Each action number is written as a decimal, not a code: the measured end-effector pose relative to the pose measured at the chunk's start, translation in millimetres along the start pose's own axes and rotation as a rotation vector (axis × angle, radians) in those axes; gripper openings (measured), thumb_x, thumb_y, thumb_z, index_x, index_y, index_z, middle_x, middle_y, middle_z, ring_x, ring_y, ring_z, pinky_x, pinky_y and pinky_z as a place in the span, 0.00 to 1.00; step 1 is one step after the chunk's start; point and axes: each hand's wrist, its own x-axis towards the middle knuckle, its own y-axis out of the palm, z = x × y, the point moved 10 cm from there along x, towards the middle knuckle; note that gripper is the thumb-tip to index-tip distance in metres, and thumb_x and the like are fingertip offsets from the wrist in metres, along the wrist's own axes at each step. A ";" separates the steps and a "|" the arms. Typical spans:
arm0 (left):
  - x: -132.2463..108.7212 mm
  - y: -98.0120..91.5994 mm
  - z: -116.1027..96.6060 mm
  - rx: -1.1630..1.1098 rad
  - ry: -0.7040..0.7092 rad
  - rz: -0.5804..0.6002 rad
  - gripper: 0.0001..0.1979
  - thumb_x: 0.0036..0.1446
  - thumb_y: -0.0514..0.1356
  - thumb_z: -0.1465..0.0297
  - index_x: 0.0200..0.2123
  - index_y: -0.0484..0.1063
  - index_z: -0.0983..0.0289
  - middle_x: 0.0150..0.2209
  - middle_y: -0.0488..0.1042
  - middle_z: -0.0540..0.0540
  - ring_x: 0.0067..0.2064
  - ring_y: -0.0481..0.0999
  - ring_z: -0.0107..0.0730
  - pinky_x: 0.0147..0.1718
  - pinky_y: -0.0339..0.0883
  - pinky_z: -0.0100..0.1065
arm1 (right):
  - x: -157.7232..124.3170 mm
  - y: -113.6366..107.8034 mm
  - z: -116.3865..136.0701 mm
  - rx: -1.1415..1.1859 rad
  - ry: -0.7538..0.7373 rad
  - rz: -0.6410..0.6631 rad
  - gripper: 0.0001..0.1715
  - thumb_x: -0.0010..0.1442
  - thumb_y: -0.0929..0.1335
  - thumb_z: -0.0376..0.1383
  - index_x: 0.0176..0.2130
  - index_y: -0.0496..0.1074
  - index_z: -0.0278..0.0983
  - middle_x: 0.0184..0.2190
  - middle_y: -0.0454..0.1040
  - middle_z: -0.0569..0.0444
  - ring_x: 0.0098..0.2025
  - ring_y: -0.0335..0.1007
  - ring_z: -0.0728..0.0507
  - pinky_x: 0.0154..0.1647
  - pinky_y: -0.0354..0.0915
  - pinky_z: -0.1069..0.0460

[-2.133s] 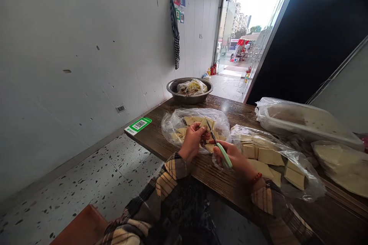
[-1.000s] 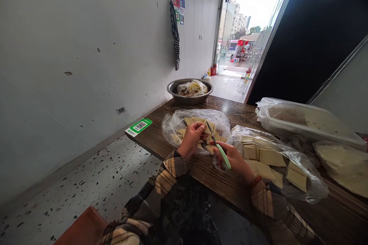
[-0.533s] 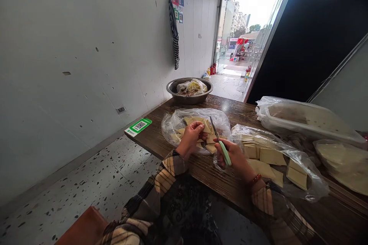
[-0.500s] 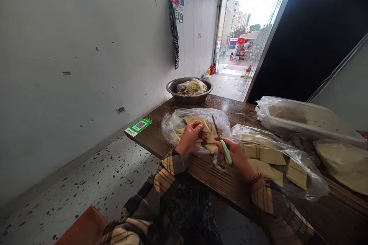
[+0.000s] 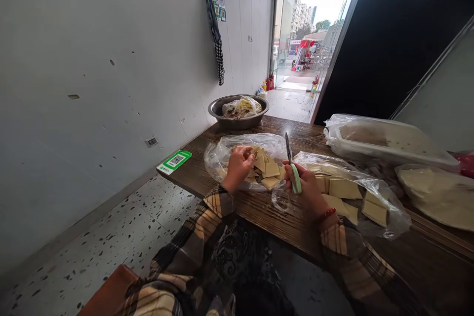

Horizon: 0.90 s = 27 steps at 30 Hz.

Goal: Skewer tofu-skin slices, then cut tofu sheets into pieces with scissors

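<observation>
In the head view, my right hand (image 5: 306, 188) is wrapped round the pale green handles of a pair of scissors (image 5: 296, 177), blades pointing up and away. My left hand (image 5: 239, 165) is closed, thumb against bent fingers, at the left side of a heap of small beige sheet pieces (image 5: 271, 170) that look like tofu skin. Whatever its fingertips pinch is hidden. The heap lies on a clear plastic bag (image 5: 217, 155). Right of the scissors, a second clear bag (image 5: 398, 219) holds larger beige squares (image 5: 344, 188).
A metal basin (image 5: 218, 119) with bagged sticks stands at the table's far end. At the right are a white plastic-wrapped tub (image 5: 392, 138) and a bag of beige sheets (image 5: 437, 197). A green QR card (image 5: 174, 161) lies at the left corner of the wooden table (image 5: 259, 212).
My left hand has moved away from the scissors, down to the left of the heap. The scissors have turned more upright in my right hand. The whole view has shifted slightly.
</observation>
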 end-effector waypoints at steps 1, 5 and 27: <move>-3.4 10.3 -8.8 0.073 0.056 0.049 0.11 0.53 0.59 0.74 0.40 0.75 0.64 0.43 0.72 0.59 0.41 0.73 0.36 0.46 0.67 0.37 | 0.3 -0.7 0.4 0.002 0.001 -0.004 0.35 0.49 0.72 0.57 0.47 0.71 0.37 0.23 0.68 0.60 0.20 0.62 0.50 0.17 0.64 0.54; -22.2 55.3 -36.9 0.329 0.253 0.294 0.11 0.56 0.58 0.72 0.42 0.75 0.63 0.45 0.74 0.58 0.49 0.70 0.41 0.53 0.62 0.42 | 1.6 -2.1 2.2 0.008 -0.011 0.001 0.36 0.47 0.73 0.56 0.48 0.71 0.36 0.24 0.70 0.59 0.19 0.61 0.51 0.17 0.64 0.55; -38.3 97.6 -47.4 0.733 0.371 0.495 0.08 0.56 0.55 0.72 0.35 0.74 0.65 0.39 0.76 0.64 0.49 0.70 0.48 0.48 0.59 0.45 | 0.1 -0.4 10.7 -0.007 -0.024 0.025 0.37 0.47 0.72 0.58 0.47 0.71 0.36 0.24 0.73 0.57 0.21 0.67 0.48 0.16 0.63 0.54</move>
